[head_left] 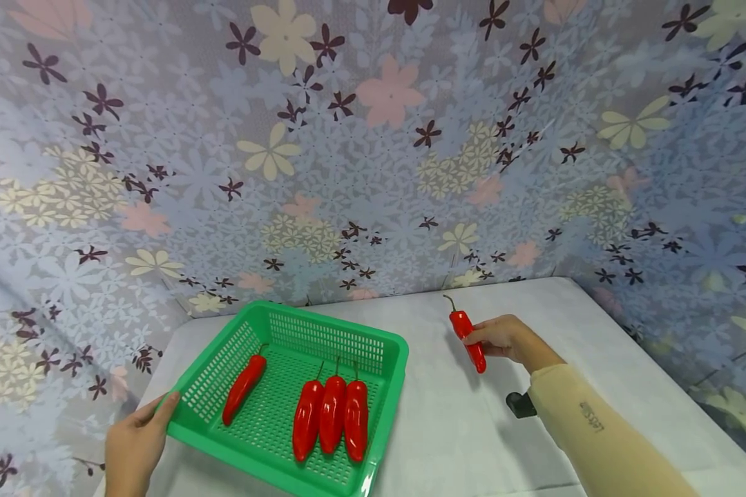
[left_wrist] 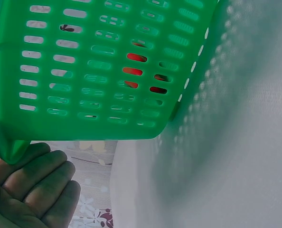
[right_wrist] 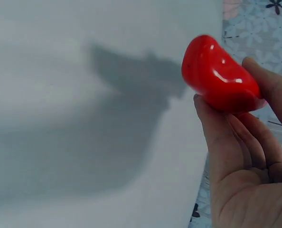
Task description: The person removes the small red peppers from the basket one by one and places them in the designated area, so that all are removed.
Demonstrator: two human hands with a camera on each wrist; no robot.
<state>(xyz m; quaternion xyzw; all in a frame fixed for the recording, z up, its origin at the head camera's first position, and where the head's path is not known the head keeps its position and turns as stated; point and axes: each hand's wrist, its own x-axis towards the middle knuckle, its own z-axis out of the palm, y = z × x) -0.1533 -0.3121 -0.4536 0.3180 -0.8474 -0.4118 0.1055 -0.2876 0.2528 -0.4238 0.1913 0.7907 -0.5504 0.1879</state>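
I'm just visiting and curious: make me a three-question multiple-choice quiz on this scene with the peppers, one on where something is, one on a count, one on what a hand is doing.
1. Where does the green slotted plastic basket stand?
A. on the white table, at its left side
B. on the floor
C. on a shelf

2. How many glossy red chilli peppers lie inside the basket?
A. two
B. four
C. six

3. What is the right hand doing?
A. resting flat on the table
B. holding a fifth red chilli pepper above the table
C. gripping the basket

Answers:
1 A, the head view shows the basket on the white tabletop, with the left hand at its near-left corner.
2 B, one pepper lies apart at the left and three lie side by side.
3 B, its fingers close round the pepper, to the right of the basket.
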